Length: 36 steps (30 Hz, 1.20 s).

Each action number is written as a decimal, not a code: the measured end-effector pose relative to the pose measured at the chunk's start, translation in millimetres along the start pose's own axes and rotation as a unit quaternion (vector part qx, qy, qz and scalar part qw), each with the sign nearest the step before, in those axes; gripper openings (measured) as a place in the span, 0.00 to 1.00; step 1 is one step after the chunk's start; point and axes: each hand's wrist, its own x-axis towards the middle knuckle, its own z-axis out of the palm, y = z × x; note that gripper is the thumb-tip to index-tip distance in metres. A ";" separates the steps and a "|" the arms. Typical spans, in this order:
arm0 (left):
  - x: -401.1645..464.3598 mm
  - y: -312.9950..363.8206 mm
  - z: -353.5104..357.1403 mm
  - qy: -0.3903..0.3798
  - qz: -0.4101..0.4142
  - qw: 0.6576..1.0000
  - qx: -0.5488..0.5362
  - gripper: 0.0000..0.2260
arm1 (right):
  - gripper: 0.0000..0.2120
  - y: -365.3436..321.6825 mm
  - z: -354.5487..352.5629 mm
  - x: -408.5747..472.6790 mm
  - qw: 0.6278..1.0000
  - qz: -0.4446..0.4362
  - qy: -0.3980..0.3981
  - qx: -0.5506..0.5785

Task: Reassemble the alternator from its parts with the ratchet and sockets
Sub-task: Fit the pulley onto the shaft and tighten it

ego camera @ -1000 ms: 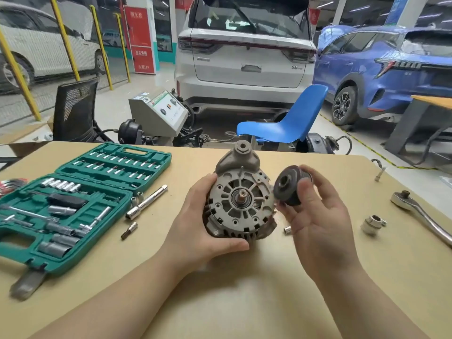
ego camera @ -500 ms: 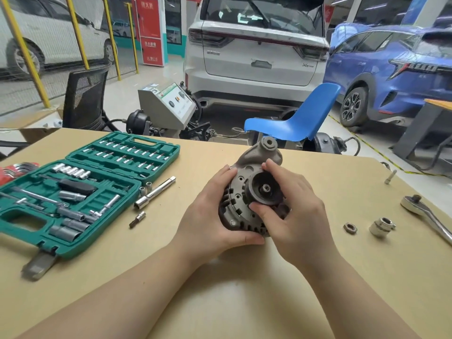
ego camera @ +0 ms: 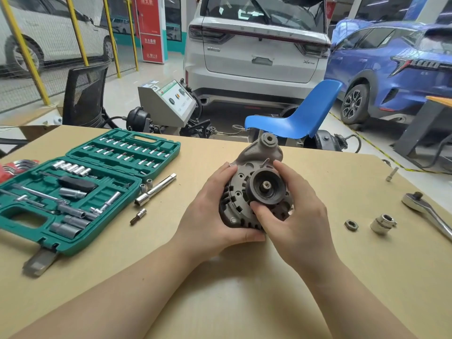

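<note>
Step in hand, as judged: seating the pulley [ego camera: 266,189] on the alternator [ego camera: 247,192] shaft. The pulley sat over the front face of the housing, and the threaded shaft end showed through its centre bore.

Grip, right hand [ego camera: 298,223]: pinching the pulley, index finger curled over its upper right rim, thumb against its lower left rim. Grip, left hand [ego camera: 210,216]: wrapped round the left side and underside of the housing, thumb lying along the bottom edge, holding the body tilted up off the table [ego camera: 244,289], mounting ear uppermost.

The alternator therefore lay between the two grips; the pulley was inside the right grip and just right of the left fingertips.

Next move, as judged: the pulley must go fully home, then the nut [ego camera: 351,225] be started on the shaft by hand. The nut lay on the table to the right of the right grip, apart from it; the socket [ego camera: 382,223] lay just beyond it, and the ratchet [ego camera: 428,211] farther right again. The right grip would have to let go of the pulley to reach them, while the left kept the housing steady.
</note>
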 end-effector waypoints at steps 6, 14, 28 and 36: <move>0.1 0.6 0.1 -0.004 0.007 1.000 -0.009 0.55 | 0.30 -4.1 -3.2 0.8 0.996 -0.009 0.051 0.071; 0.4 0.0 -0.3 -0.003 0.010 1.000 -0.010 0.55 | 0.31 -7.5 -1.4 -0.6 0.994 -0.036 0.064 0.076; 0.0 1.3 0.9 0.004 0.011 1.000 -0.007 0.55 | 0.31 0.6 3.9 -0.3 0.997 0.039 0.016 0.065; 0.0 -0.4 -0.3 -0.003 0.014 1.000 0.004 0.55 | 0.18 -1.3 -0.5 -2.7 0.999 0.036 0.011 0.037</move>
